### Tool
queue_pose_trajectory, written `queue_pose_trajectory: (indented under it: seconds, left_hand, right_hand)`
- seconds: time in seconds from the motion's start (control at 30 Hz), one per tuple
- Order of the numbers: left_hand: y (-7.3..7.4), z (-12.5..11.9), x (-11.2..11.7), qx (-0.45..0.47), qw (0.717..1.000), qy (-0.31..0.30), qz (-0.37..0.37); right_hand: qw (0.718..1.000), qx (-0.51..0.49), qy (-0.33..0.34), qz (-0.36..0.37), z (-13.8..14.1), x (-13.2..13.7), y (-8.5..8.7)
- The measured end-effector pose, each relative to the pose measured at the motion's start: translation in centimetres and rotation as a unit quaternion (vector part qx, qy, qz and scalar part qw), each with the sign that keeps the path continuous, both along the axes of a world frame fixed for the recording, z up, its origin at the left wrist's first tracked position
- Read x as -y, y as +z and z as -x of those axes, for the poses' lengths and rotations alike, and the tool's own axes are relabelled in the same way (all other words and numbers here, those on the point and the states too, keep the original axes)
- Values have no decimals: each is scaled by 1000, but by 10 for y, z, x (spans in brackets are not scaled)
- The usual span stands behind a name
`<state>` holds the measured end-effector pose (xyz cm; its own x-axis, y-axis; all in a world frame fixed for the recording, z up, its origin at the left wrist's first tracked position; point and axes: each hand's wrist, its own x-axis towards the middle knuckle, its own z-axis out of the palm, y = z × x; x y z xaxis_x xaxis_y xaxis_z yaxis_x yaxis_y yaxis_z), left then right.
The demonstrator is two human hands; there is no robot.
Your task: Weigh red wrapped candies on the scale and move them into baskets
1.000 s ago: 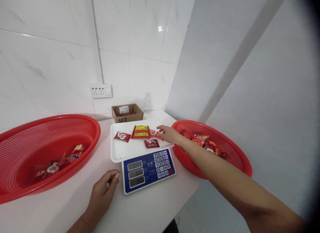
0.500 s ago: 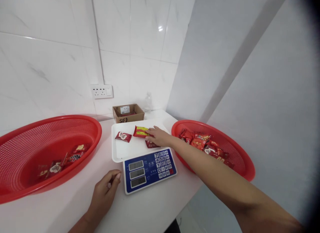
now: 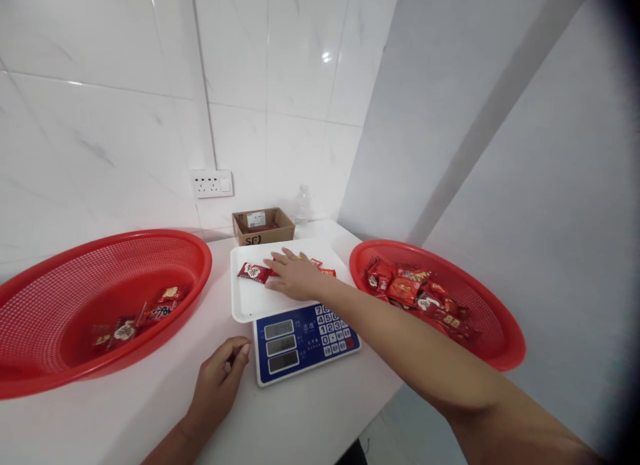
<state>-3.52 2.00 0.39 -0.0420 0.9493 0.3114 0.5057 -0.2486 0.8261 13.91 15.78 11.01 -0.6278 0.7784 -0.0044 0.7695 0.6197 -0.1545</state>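
My right hand [image 3: 296,276] lies over the white weighing tray [image 3: 245,305], fingers spread, palm down on top of small snack packets. Left of its fingertips is a dark red packet [image 3: 254,272] with white lettering. An orange-red packet [image 3: 327,272] peeks out on the hand's right; the other packets are mostly covered by the hand. My left hand [image 3: 223,372] rests on the table just left of the scale's blue keypad panel [image 3: 307,338], its fingers curled closed with nothing visible in them. The digits on the scale's displays are too faint to read.
A red mesh basket [image 3: 200,278] with several packets stands on the left. Another red basket [image 3: 517,348] on the right holds a larger heap of packets [image 3: 405,290]. Behind the scale are a small cardboard box [image 3: 270,236] and a clear plastic bottle [image 3: 303,205].
My right hand has shifted left and spread flat over the packets, covering the yellow-and-red one. An orange-red packet now shows beside it. My left hand stays curled by the scale.
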Motion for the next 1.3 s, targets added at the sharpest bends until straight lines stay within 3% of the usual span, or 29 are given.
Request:
queue_pose_trajectory:
  seconds: [0.23,0.5,0.67,0.8,0.97,1.13,1.3]
  left_hand:
    - [-2,1,-1,2,1000,3,-1]
    - [-1,0,-1,3,1000,0,3]
    - [-3,0,-1,4,1000,1,4]
    - [-2,1,1,6,1000,0,1]
    - [0,0,0,0,1000,4,-8]
    - [-5,3,-1,-7,1000,14,-4]
    - [-13,7,-5,-9,1000,29,6]
  right_hand:
    - [996,7,92,12,29,16,-5]
    - [990,-20,134,-40,-9,49,0]
    - [997,-35,71,-24,-41,51,0]
    - [998,-64,-27,-8,-70,43,4]
    - [981,-110,-151,-48,-130,30,8]
    - [962,-31,-271,28,-196,21,1]
    - [952,20,-297,67,-226,18,-6]
